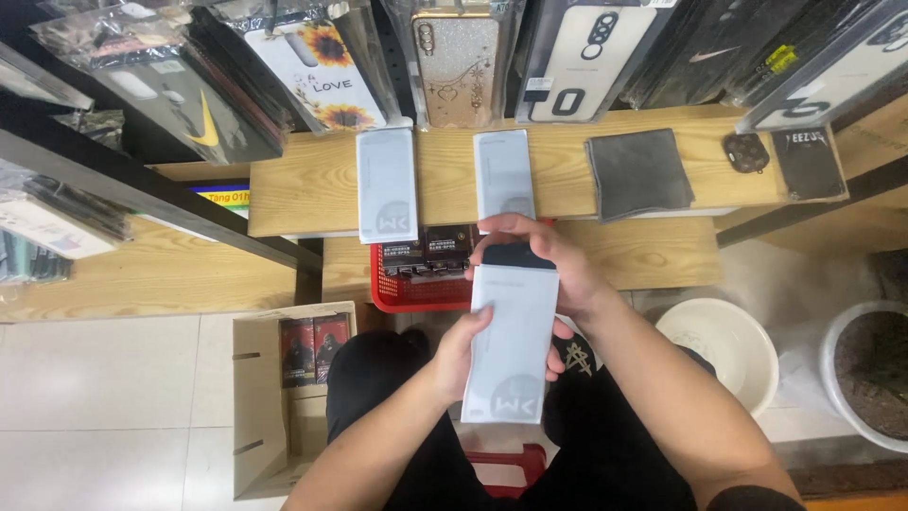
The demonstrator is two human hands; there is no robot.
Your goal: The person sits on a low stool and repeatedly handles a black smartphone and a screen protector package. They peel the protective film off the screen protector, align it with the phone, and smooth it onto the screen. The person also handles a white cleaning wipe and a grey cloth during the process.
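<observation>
I keep my left hand (463,355) clasping the pale sleeve (511,345) just below the red basket (416,293), while my right hand's (544,260) fingers pinch the dark phone (515,256) squarely

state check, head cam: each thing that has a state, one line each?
left hand: gripping the sleeve's lower edge
right hand: at sleeve's top, on the dark insert
white sleeve: held, dark insert partly out
two white sleeves on shelf: lying flat
cardboard box: open
red basket: holds packets
</observation>
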